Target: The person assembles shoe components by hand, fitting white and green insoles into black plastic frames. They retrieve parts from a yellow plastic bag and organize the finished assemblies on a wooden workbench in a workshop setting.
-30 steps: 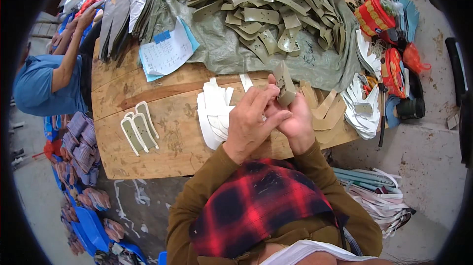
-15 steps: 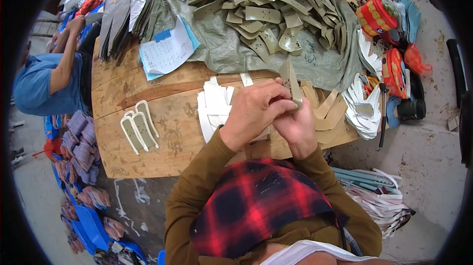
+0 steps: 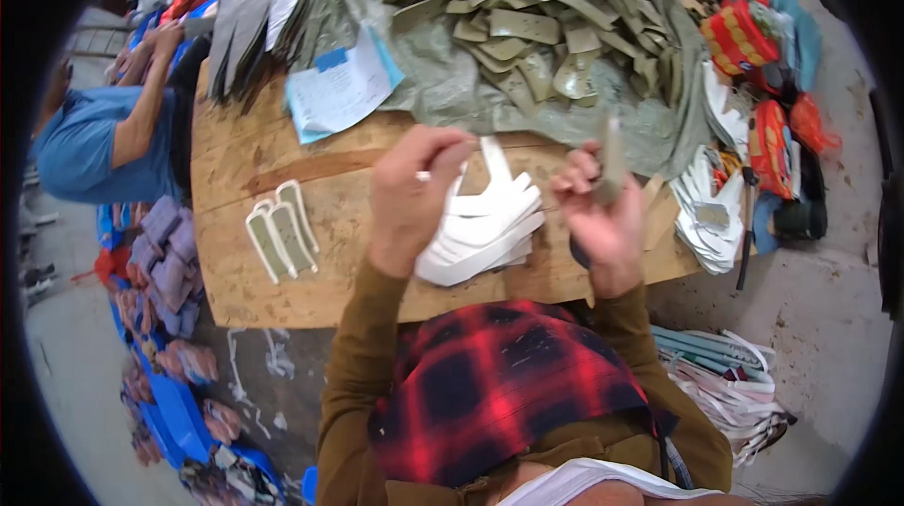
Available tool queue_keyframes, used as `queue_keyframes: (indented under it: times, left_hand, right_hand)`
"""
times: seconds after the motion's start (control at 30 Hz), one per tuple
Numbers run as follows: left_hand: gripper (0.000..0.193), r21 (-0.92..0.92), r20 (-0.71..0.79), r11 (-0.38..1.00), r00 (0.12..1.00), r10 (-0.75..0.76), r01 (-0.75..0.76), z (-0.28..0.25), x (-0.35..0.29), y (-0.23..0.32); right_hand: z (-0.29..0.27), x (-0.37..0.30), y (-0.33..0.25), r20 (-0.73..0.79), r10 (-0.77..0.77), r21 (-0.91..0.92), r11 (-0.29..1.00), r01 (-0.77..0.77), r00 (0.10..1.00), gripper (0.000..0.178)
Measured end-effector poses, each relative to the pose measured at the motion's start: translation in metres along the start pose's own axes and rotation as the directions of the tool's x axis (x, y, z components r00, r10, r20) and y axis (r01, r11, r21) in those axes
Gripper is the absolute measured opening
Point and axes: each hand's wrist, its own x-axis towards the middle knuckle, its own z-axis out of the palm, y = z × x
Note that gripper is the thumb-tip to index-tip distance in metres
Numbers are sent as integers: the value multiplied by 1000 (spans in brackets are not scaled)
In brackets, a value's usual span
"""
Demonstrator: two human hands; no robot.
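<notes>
In my right hand (image 3: 612, 224) stands a curved olive-green plastic plate (image 3: 610, 162), upright and blurred, gripped between thumb and fingers. My left hand (image 3: 410, 191) is raised over the table, fingers pinched together; a small white bit shows at them, too blurred to name. Between the hands lies a fanned stack of white strips (image 3: 480, 238). To the left, olive plates with white edging (image 3: 282, 235) lie side by side on the wooden table (image 3: 348, 266). Tan bent pieces (image 3: 662, 214) are partly hidden behind my right hand.
A large heap of olive plates (image 3: 527, 26) covers a green sheet (image 3: 433, 96) at the back. Written paper (image 3: 344, 92) and grey stacked pieces (image 3: 240, 35) lie back left. White pieces (image 3: 706, 214) and a hammer (image 3: 747, 224) are at the right edge. A person in blue (image 3: 104, 144) sits left.
My hands have moved apart: the left one up and left, the right one slightly right with the olive plate. The white strips between them have come into fuller view.
</notes>
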Motion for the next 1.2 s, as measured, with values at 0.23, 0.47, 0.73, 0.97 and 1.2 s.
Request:
queue_keyframes:
  times: [0.23, 0.47, 0.73, 0.97, 1.2]
  left_hand:
    - [19, 691, -77, 670, 950, -303, 270, -159, -145, -19]
    - [27, 660, -283, 629, 911, -298, 411, -139, -168, -7]
    - [20, -28, -80, 815, 811, -579, 579, -51, -154, -52]
    - [22, -218, 178, 605, 640, -747, 766, -37, -157, -65]
    - [29, -694, 356, 376, 747, -562, 614, -14, -125, -9]
  right_hand:
    - [-16, -9, -35, 148, 49, -81, 996, -37, 988, 25]
    - [-17, -9, -1, 74, 169, -235, 961, -147, 983, 23]
    - [1, -34, 7, 15, -71, -651, 756, 64, 997, 33]
    - [-26, -39, 9, 36, 146, -665, 742, -86, 989, 36]
    - [10, -49, 15, 209, -27, -666, 728, 163, 978, 30]
